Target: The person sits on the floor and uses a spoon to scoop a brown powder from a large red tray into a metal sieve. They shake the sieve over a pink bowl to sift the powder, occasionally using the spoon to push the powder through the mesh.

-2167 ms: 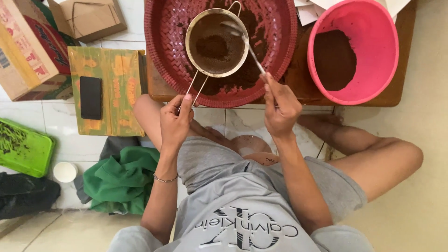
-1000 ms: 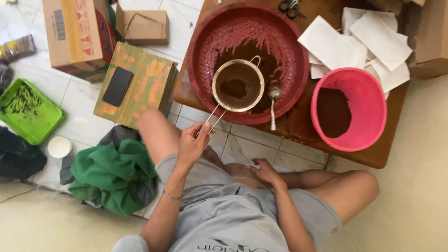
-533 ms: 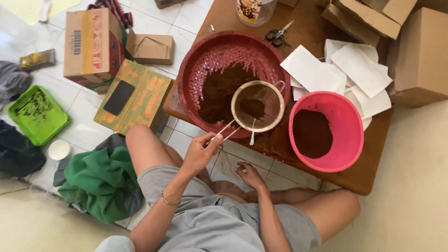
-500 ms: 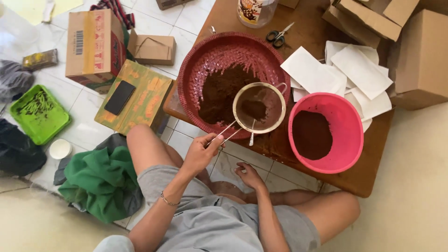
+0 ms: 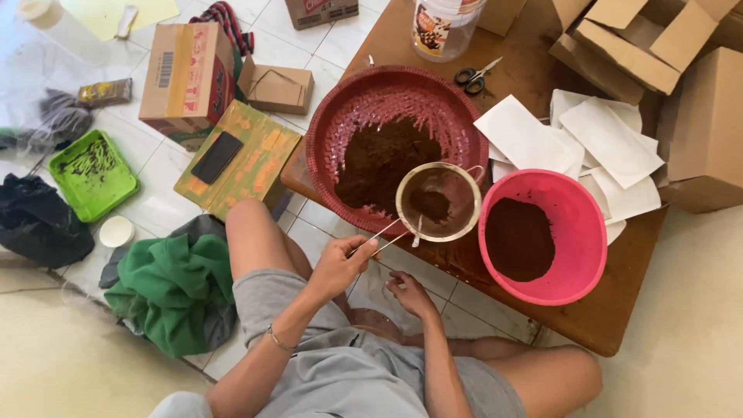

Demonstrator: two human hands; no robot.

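Just sieve (image 5: 437,203) beyond left hand (image 5: 339,267)

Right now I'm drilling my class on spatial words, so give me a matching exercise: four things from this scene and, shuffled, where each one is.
Things:
1. sieve
2. scissors
3. pink bowl
4. phone

Places:
A. on the flattened yellow-green carton on the floor
B. held by its handle in the left hand
C. on the table beyond the red basket
D. at the table's near edge, holding brown powder

Pairs: 1-B, 2-C, 3-D, 4-A
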